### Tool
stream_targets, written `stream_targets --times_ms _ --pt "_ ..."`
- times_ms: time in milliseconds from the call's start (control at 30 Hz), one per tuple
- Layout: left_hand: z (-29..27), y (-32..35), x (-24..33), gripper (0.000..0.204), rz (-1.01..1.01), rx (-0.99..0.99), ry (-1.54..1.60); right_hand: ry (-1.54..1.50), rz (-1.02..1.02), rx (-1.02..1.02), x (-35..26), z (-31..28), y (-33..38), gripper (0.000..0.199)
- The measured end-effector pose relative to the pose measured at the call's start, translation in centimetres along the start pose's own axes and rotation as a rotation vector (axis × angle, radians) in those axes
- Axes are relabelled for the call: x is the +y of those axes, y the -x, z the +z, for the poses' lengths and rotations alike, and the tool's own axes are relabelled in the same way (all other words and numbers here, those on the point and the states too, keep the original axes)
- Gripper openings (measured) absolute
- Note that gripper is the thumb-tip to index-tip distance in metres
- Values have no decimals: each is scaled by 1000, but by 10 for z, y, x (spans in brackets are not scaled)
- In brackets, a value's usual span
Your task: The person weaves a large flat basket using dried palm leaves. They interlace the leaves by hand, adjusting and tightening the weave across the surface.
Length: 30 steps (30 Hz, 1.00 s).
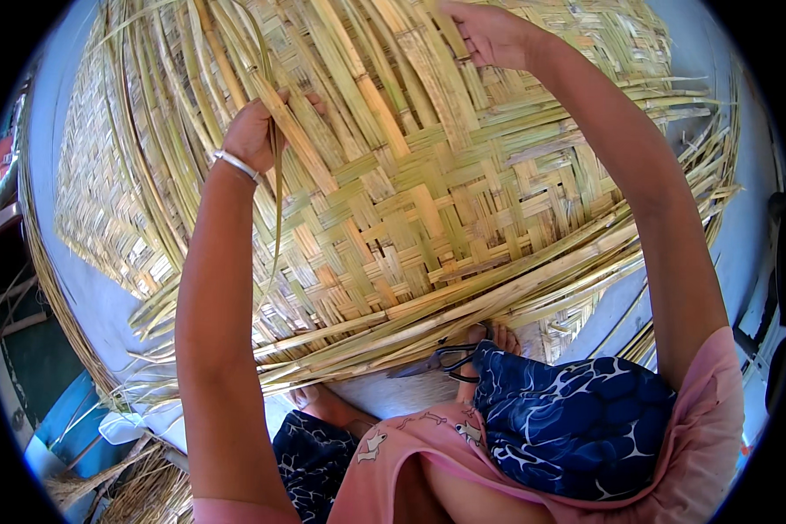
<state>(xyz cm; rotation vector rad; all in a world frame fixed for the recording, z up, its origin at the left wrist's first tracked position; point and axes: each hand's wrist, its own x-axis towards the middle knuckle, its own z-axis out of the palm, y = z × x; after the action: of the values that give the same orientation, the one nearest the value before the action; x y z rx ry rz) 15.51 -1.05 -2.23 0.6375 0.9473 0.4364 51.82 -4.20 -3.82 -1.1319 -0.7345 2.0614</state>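
Note:
A woven mat of flattened yellow-green reed strips (pixel 419 214) lies in front of me, its lower part woven tight. Many loose lengthwise strips (pixel 358 79) run up from the weave toward the far edge. My left hand (pixel 258 131) is closed around some of these strips, lifting them a little, and a thin green strip (pixel 278 210) dangles beside the wrist. At the far side, my right hand (pixel 495 37) has its fingers curled on the upper part of another reed strip (pixel 450 79); its thumb tip is slightly blurred.
Reed ends (pixel 463 306) bundle along the mat's near edge, by my bare feet. Black-handled scissors (pixel 454 356) lie beside one foot. More finished weave (pixel 105 175) spreads at the left. A blue container (pixel 74 419) and dry stalks (pixel 148 489) are at the lower left.

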Motion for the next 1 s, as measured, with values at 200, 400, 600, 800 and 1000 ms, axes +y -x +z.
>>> stream_targets --times_ms 200,400,600,800,1000 --pt "-10 0 -8 33 -9 97 102 -170 -127 -123 -23 41 30 63" --pt "-1 2 -10 32 -38 109 89 -198 1 -146 -27 21 5 65" --pt "4 5 -15 19 -50 312 -368 -45 -40 -137 -21 20 11 68" --pt "11 8 -16 21 -123 279 -466 -158 -58 -196 -26 33 23 64" --pt "-4 6 -20 20 -140 68 -261 -70 -224 -176 -6 23 15 39"
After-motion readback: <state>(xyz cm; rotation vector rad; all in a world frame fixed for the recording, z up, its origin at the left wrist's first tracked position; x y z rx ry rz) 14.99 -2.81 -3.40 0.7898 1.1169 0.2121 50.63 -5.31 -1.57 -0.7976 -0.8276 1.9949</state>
